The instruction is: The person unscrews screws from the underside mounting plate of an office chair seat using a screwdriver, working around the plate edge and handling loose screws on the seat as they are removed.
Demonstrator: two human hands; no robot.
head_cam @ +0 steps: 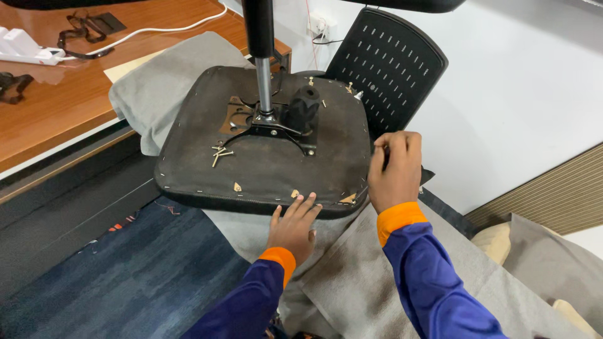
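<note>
An upturned black chair seat (264,166) lies on a grey cloth, its metal base plate (270,125) and gas-lift column (260,50) pointing up. Loose screws (220,152) rest on the seat's underside. My left hand (293,226) presses flat against the seat's near edge, fingers spread. My right hand (396,169) is curled at the seat's right edge, fingers closed around something small and dark that I cannot make out. The black perforated backrest (389,63) stands behind the seat.
A wooden desk (56,107) at the left carries a white power strip (25,47), cables and black straps. Grey cloth (377,276) covers the surface under my arms. Blue carpet (125,276) lies below; a white wall (515,94) stands at the right.
</note>
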